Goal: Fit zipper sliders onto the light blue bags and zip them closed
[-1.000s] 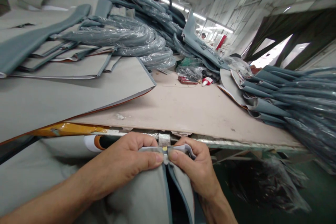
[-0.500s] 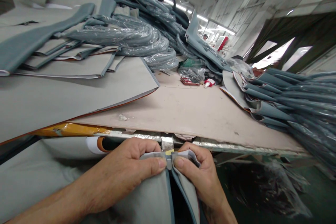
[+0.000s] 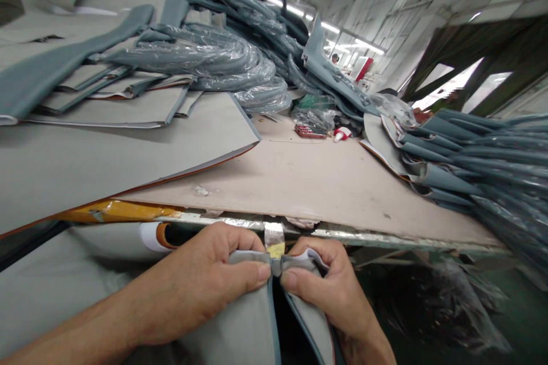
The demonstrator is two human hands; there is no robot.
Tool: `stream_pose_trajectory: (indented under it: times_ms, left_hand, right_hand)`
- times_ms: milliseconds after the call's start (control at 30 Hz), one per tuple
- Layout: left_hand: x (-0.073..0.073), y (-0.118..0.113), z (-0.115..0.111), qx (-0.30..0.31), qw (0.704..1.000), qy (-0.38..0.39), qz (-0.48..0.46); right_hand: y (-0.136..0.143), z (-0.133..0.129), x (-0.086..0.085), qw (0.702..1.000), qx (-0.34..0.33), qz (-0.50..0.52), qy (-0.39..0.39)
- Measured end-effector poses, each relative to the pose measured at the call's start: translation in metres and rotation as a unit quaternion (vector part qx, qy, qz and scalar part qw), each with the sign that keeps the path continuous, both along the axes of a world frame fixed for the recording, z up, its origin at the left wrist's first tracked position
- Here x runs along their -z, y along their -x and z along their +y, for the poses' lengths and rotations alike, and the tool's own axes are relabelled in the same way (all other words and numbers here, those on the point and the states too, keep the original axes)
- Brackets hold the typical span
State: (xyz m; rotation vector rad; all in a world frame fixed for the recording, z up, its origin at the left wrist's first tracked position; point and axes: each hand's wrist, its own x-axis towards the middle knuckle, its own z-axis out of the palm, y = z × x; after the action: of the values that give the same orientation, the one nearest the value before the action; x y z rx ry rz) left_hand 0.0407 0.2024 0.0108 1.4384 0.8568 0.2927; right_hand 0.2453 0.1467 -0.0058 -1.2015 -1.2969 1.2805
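Observation:
Grey fabric (image 3: pixel 240 319) with blue-grey edging hangs in front of the table's near edge. My left hand (image 3: pixel 214 279) pinches its top edge, thumb in front and fingers behind. Just to the right, my right hand (image 3: pixel 327 285) is closed on the folded top of another grey fabric piece (image 3: pixel 310 316), which shows a white underside. A small grey tab (image 3: pixel 276 266) lies between the two thumbs, and a dark gap opens below it. Behind the tab, silver and yellow tape (image 3: pixel 274 239) covers part of the table edge.
The table (image 3: pixel 299 182) holds large grey sheets (image 3: pixel 128 148) at left, plastic-wrapped blue-grey bundles (image 3: pixel 222 63) behind, and more bundles (image 3: pixel 492 154) at right. A red calculator-like object (image 3: pixel 310 132) and a red-and-white bottle (image 3: pixel 341 134) lie towards the back. Clear plastic (image 3: pixel 466 308) is at lower right.
Both hands keep their pinch. The fabric tops and thumbs have shifted slightly down and left, and more of the yellow tape shows behind them.

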Motion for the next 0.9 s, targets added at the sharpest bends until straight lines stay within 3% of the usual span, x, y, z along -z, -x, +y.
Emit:
stream_pose_trajectory:
  times_ms: [433,900]
  left_hand:
    - [-0.0031,-0.0015,0.0006,0.012,1.000,-0.013,0.007]
    - [0.0004,-0.0021,0.0011,-0.001,1.000,-0.004,-0.008]
  right_hand:
    - [-0.0059,0.0009,0.0019,0.999,-0.037,0.015,0.020]
    - [-0.0021,0.0030,0.0023,0.999,-0.034,0.031,0.020]
